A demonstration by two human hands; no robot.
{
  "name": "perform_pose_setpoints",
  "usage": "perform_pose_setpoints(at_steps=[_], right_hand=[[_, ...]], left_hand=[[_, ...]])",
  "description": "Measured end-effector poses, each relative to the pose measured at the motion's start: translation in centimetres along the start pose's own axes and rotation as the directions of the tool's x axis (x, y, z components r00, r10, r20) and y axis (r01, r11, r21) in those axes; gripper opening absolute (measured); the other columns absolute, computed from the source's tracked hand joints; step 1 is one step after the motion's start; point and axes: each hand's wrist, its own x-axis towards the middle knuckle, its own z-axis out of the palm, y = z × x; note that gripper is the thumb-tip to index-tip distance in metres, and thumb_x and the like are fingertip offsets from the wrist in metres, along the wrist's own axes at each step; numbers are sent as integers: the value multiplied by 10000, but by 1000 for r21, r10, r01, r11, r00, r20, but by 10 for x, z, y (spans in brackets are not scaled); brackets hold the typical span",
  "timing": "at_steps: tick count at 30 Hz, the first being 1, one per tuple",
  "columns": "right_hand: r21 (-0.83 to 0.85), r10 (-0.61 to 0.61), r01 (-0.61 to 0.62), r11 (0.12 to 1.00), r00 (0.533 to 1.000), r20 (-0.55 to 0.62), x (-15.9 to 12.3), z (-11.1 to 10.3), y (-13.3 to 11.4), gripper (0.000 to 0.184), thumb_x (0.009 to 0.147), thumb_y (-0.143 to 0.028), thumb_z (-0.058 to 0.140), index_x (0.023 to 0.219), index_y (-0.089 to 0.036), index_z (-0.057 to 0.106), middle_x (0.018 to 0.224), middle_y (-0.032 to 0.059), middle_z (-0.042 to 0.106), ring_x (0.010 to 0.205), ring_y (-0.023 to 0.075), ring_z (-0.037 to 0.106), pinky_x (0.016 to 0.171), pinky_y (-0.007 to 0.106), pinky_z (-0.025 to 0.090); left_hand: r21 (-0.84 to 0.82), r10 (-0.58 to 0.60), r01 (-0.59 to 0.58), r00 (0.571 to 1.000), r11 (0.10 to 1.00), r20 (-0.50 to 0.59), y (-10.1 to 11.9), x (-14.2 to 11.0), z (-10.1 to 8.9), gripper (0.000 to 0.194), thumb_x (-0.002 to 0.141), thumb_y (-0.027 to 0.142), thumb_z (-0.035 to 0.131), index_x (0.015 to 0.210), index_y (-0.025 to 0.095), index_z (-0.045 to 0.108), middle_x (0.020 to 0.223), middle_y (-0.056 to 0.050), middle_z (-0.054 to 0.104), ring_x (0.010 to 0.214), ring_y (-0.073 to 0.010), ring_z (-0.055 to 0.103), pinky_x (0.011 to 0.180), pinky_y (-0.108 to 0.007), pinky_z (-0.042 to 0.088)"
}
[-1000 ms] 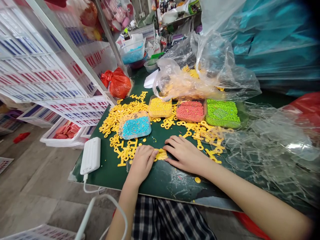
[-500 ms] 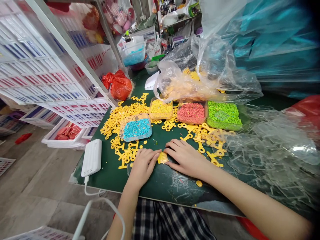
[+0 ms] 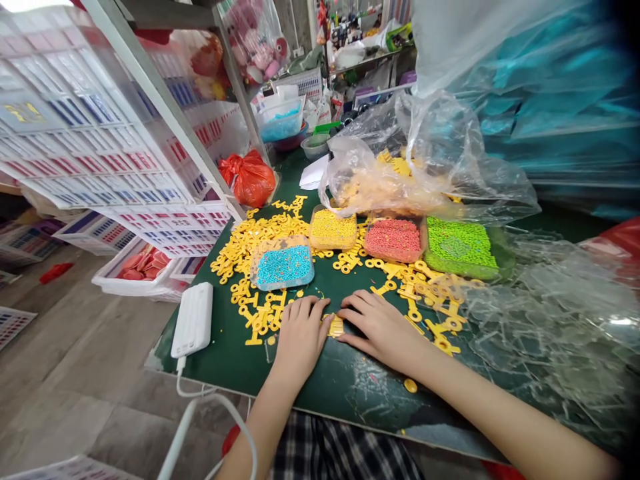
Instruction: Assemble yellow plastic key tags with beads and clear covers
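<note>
A small yellow plastic piece (image 3: 337, 326) with raised bars lies on the dark green table between my hands. My left hand (image 3: 303, 337) rests at its left side, with the thumb and index fingertip against that edge. From the right, my right hand (image 3: 383, 328) holds the piece's other end between fingertips and thumb. Beyond the hands stand clear tubs of tiny beads: blue (image 3: 285, 265), yellow (image 3: 333, 228), red (image 3: 394, 239) and green (image 3: 463, 247). Loose yellow T-shaped plastic parts (image 3: 257, 310) with ring ends lie around the tubs.
A white power bank (image 3: 193, 319) with a cable sits at the table's left edge. Clear plastic pieces (image 3: 555, 320) are heaped on the right. Behind the tubs lies a clear bag (image 3: 375, 187) of yellow parts. Stacked crates (image 3: 100, 133) and a metal rack post stand left.
The whole view has shifted, so things appear slightly lower and farther right. Both hands stay at the yellow piece, with small finger movements; the left hand's fingers lie more forward.
</note>
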Motion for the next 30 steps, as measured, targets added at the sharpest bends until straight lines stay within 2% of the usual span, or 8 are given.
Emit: perform_pose_setpoints(at_steps=[3, 5, 9, 12, 15, 18, 21, 30], right_hand=[[-2, 11, -11, 1000, 1000, -2, 0, 1, 0, 221, 859, -308, 662, 1021, -161, 630, 1033, 105, 617, 986, 274, 548, 816, 448, 516], [8, 17, -17, 1000, 1000, -4, -1, 1, 0, 235, 860, -315, 661, 1035, -162, 628, 1033, 106, 616, 987, 273, 554, 809, 443, 519], [41, 23, -23, 999, 1000, 8, 0, -1, 0, 232, 873, -323, 646, 1057, -182, 629, 1042, 104, 618, 983, 257, 573, 822, 430, 524], [43, 12, -12, 999, 1000, 12, -1, -1, 1, 228, 880, -325, 636, 1060, -185, 626, 1044, 102, 617, 979, 257, 580, 815, 426, 531], [35, -1, 1, 999, 1000, -7, -2, 1, 2, 222, 896, -326, 610, 1067, -185, 619, 1051, 104, 615, 982, 254, 583, 810, 418, 536], [17, -4, 5, 1000, 1000, -28, -3, 4, 3, 224, 907, -327, 587, 1083, -191, 616, 1064, 108, 620, 990, 258, 588, 802, 410, 538], [1, -5, 5, 1000, 1000, -29, -3, 6, 4, 231, 919, -342, 560, 1087, -195, 620, 1061, 109, 627, 985, 260, 594, 786, 406, 539], [-35, -26, 25, 999, 999, -29, -2, 8, 4, 267, 975, -357, 446, 1098, -192, 615, 1051, 111, 646, 953, 247, 614, 763, 391, 544]], left_hand=[[-106, 58, -62, 998, 992, -40, -3, 5, -12, 249, 976, 302, 461, 1146, 201, 611, 1039, -88, 673, 987, -246, 605, 867, -403, 449], [-227, 49, -74, 992, 971, -112, -10, 17, -30, 235, 975, 331, 466, 1099, 218, 630, 988, -62, 694, 939, -217, 627, 837, -364, 469], [-389, -179, 64, 947, 919, -267, -42, 66, -77, 249, 956, 344, 476, 1045, 187, 648, 982, -57, 705, 860, -182, 635, 790, -310, 490], [-357, -278, 194, 939, 914, -203, -71, 105, -97, 251, 938, 329, 483, 1055, 176, 645, 1002, -53, 709, 878, -189, 636, 791, -305, 487], [-178, -268, 275, 961, 945, 65, -86, 122, -93, 211, 918, 291, 505, 975, 179, 674, 995, -49, 722, 903, -214, 647, 783, -315, 480], [8, -256, 263, 930, 965, 262, -87, 119, -76, 198, 909, 258, 514, 923, 181, 695, 953, -56, 735, 887, -235, 661, 781, -336, 476], [98, -208, 185, 919, 978, 336, -83, 114, -64, 186, 898, 274, 552, 874, 175, 708, 909, -65, 741, 884, -250, 664, 830, -369, 466], [49, -98, 85, 884, 995, 456, -75, 120, -55, 234, 943, 303, 533, 974, 169, 722, 973, -83, 746, 957, -269, 664, 890, -410, 467]])
